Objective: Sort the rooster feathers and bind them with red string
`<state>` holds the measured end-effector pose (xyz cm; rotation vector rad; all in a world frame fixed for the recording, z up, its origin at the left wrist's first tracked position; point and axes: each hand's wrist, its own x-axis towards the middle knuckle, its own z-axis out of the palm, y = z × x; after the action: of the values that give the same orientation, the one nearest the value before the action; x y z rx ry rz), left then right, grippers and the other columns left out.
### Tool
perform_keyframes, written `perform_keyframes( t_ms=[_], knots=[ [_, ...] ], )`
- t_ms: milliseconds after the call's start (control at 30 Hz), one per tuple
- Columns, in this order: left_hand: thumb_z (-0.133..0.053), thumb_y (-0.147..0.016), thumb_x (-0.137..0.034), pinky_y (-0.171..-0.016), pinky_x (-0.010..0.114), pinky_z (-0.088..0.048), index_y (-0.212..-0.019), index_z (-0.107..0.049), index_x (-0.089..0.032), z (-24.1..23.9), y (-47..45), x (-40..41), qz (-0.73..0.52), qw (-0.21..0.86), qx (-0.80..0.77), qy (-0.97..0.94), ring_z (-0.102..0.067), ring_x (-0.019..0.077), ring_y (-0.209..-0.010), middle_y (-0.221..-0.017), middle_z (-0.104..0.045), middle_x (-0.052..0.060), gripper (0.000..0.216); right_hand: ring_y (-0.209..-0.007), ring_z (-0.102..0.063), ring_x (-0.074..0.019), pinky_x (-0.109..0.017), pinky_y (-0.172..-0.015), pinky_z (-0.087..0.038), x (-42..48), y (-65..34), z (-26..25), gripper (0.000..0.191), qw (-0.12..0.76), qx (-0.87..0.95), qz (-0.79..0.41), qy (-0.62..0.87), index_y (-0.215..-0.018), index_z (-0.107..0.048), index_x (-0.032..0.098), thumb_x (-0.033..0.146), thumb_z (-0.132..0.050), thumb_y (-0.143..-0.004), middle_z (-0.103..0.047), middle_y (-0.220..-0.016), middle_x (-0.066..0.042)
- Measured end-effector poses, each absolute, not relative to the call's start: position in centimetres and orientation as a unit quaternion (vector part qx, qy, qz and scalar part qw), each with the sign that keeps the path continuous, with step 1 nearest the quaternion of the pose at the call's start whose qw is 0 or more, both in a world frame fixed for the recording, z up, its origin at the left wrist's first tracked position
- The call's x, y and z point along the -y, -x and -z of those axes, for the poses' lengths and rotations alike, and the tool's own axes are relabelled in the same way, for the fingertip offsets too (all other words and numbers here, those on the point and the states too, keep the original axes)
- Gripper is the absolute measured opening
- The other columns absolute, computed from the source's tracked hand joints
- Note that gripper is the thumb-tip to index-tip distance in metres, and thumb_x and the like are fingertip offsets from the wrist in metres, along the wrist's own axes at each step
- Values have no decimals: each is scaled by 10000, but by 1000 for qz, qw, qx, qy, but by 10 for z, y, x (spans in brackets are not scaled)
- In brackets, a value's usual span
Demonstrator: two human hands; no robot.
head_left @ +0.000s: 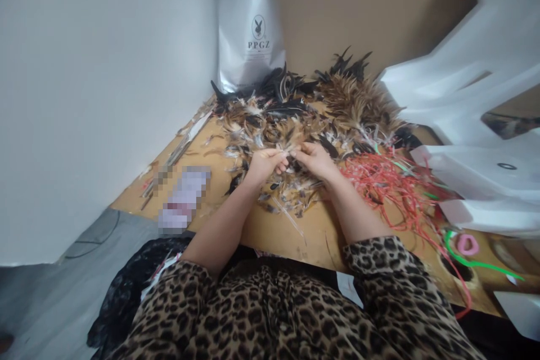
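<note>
From my remote seat, I saw what looked like a small craft workshop: heaped feathers and tangled red strands lay across a tan bench.

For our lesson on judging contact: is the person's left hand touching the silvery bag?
Apart. The head view shows it plainly: feathers lie across the gap between the left hand and the silvery bag.

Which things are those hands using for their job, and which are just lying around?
Probably for the job:
the left hand and right hand, seemingly pinching feathers
the feathers spread around them
maybe the red strings

Seemingly just lying about:
the silver bag behind the feathers
the pink ring
the green strip
</note>
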<state>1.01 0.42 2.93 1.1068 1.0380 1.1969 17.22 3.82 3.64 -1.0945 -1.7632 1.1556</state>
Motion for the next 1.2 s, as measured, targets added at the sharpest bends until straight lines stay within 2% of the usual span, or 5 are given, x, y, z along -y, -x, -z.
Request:
perform_keyframes(
  t_ms=[333,500,733,1000,1200],
  knots=[
    [-473,-751,-144,-448,183,-342,-560,-557,-133,-22,-1,-8,-400,423,-528,-618,-446,67,-386,-427,-508,-27,209,-753,-522,-154,-255,-661,-341,2,-152,-74,246,184,898,-55,395,-755,-634,147,221,-416,-843,-602,-795,-79],
    [-503,-739,-164,-507,189,-357,-542,-571,-133,-27,-4,5,-277,406,-405,-771,-471,73,-431,-450,-529,-18,211,-706,-529,-134,-249,-683,-371,-12,-177,-81,221,204,900,-165,350,-691,-635,145,226,-470,-814,-598,-729,-50],
    [-561,-763,-333,-435,173,-349,-637,-607,-113,-36,-8,7,-392,524,-407,-637,-452,57,-398,-459,-525,-11,258,-595,-518,-123,-254,-598,-405,-35,-196,-61,257,293,754,-450,377,-725,-644,127,381,-637,-684,-621,-654,-21],
    [-584,-738,-306,-417,167,-339,-604,-587,-117,-28,-7,-5,-504,529,-482,-483,-432,44,-387,-450,-519,-16,232,-641,-524,-125,-252,-650,-399,-27,-167,-44,244,374,762,-326,416,-737,-662,144,373,-581,-763,-619,-691,-20],
    [-528,-739,-207,-396,159,-330,-570,-573,-119,-17,-1,-8,-353,516,-504,-596,-436,46,-355,-419,-509,-22,196,-785,-522,-166,-271,-694,-358,-2,-157,-72,271,205,889,-56,406,-744,-670,152,267,-444,-842,-600,-790,-79]
  ],
)
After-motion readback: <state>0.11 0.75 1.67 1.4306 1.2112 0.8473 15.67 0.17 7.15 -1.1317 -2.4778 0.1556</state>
